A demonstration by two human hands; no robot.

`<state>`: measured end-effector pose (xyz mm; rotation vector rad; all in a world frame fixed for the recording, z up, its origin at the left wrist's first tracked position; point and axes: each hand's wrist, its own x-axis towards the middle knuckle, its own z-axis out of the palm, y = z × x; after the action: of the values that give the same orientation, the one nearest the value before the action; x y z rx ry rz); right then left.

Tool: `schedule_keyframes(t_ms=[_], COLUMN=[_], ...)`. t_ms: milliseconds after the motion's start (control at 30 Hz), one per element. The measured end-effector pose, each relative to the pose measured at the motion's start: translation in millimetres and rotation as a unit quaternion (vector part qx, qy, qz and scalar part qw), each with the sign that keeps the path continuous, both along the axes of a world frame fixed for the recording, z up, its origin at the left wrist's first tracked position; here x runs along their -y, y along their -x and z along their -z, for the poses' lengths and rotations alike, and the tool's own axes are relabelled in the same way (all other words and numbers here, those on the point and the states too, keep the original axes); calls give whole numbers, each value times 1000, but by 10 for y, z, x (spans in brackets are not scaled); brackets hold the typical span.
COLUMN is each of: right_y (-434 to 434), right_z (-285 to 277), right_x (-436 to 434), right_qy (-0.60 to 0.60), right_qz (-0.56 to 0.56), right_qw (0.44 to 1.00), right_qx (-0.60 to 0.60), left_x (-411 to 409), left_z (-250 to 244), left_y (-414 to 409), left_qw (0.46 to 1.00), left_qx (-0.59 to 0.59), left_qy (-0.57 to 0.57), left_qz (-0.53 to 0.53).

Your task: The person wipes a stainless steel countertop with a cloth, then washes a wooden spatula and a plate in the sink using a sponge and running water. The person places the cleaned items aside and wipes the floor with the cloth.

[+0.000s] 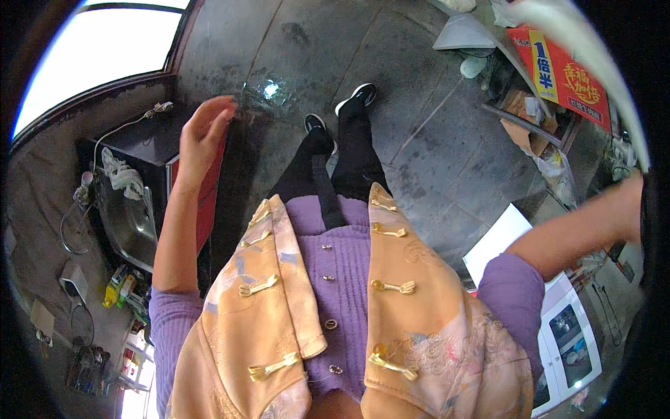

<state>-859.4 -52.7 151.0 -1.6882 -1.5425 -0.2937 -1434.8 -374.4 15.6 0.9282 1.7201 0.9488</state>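
Note:
My left hand is raised in front of the dark cabinet beside the sink. Its fingers are loosely bent and nothing is in them. At the far right, my right arm reaches out to the rim of the view. Only part of my right hand shows, blurred and cut off by the dark border, so its grip is hidden. A long white blurred thing curves down toward that hand; whether the two touch cannot be made out. Behind the white thing stands a red cardboard carton bearing printed writing.
On the left is a metal sink with a faucet, a whitish cloth and a white cable. A white cabinet with glass doors stands lower right. An opened cardboard box lies near the carton. The grey floor has a wet patch.

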Motion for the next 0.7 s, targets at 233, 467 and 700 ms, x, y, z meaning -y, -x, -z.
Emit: schedule_keyframes(t_ms=[233, 467, 700], right_y=[304, -242, 14], right_z=[1451, 2788, 3370], right_x=[810, 3976, 2997], right_qy=[150, 838, 640], right_qz=[-95, -247, -266], right_qw=[953, 458, 721], right_qx=[245, 166, 11], left_x=[560, 864, 247], left_z=[-55, -254, -260], left_y=[140, 21, -229], left_qw=[997, 994, 999], left_qx=[0, -21, -27], left_qy=[54, 70, 3], left_qz=[-48, -84, 33])
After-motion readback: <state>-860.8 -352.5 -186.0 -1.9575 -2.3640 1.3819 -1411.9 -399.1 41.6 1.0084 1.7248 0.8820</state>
